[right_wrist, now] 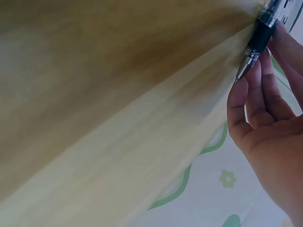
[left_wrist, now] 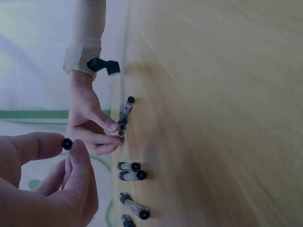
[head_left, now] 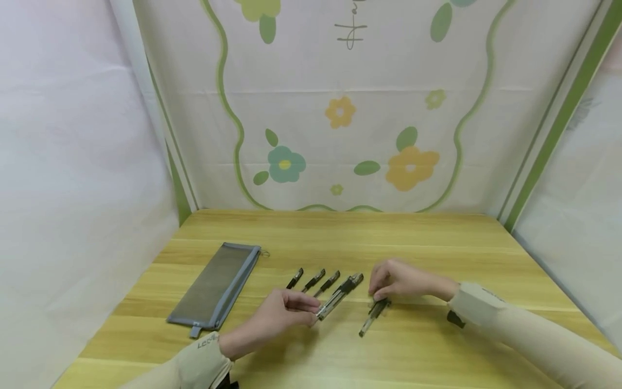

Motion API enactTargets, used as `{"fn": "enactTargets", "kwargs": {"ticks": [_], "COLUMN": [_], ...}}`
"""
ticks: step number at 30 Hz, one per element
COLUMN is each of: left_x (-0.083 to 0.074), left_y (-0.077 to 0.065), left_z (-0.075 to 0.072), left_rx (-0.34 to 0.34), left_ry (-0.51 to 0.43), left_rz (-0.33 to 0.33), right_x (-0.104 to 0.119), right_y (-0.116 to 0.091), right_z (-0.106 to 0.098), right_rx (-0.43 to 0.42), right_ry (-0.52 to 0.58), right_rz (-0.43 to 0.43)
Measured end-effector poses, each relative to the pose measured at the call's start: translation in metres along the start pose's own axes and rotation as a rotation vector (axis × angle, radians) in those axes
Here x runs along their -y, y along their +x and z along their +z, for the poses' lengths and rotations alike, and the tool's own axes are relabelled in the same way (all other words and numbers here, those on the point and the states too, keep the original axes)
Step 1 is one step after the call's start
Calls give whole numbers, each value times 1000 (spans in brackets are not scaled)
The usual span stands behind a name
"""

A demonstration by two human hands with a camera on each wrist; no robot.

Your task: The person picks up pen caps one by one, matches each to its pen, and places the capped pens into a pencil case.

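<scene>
My left hand (head_left: 277,316) pinches the end of a black gel pen (head_left: 332,307) between thumb and fingertips. In the left wrist view, only the round black end of this pen (left_wrist: 67,143) shows between the fingers. My right hand (head_left: 400,281) holds another gel pen (head_left: 371,319), its clear barrel slanting down toward the near left. The right wrist view shows the black grip (right_wrist: 260,38) and bare metal tip of this pen, with fingertips right at the tip. Several more pens lie side by side just beyond my left hand, including one pen (head_left: 294,278) at the left.
A grey mesh zip pouch (head_left: 211,286) lies flat on the wooden table (head_left: 413,356), left of the pens. Printed fabric with flowers (head_left: 340,70) hangs behind the table's far edge. White cloth walls (head_left: 87,162) stand at both sides.
</scene>
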State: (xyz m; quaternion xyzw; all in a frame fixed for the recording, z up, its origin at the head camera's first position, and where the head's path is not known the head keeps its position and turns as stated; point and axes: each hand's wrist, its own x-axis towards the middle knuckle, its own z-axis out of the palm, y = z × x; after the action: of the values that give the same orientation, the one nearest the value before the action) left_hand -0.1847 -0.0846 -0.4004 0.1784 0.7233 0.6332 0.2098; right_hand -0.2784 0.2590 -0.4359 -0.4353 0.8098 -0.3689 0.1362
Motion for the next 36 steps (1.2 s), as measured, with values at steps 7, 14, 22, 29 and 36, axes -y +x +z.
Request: {"fn": "enactTargets", "kwargs": {"ticks": [7,14,22,29,36], "left_x": [0,-1,-1,1,0], "left_y": [0,0,0,0,3], "left_z": [-2,-5,-7,-9,-12], "left_rx": [-5,-6,-16,-22,-49], "left_ry": [-19,-18,-24,-6,32], "left_rz": [5,1,-9,-30,-24], "right_x": [2,3,4,9,30], "right_y": [2,0,-3,-13,-26], "right_z": [0,-1,-2,-9,-21], "right_rx": [16,6,-35,-177,-366], "right_ry": [-20,-51,0,-61,-63], "right_rz": [8,-22,80,71,97]}}
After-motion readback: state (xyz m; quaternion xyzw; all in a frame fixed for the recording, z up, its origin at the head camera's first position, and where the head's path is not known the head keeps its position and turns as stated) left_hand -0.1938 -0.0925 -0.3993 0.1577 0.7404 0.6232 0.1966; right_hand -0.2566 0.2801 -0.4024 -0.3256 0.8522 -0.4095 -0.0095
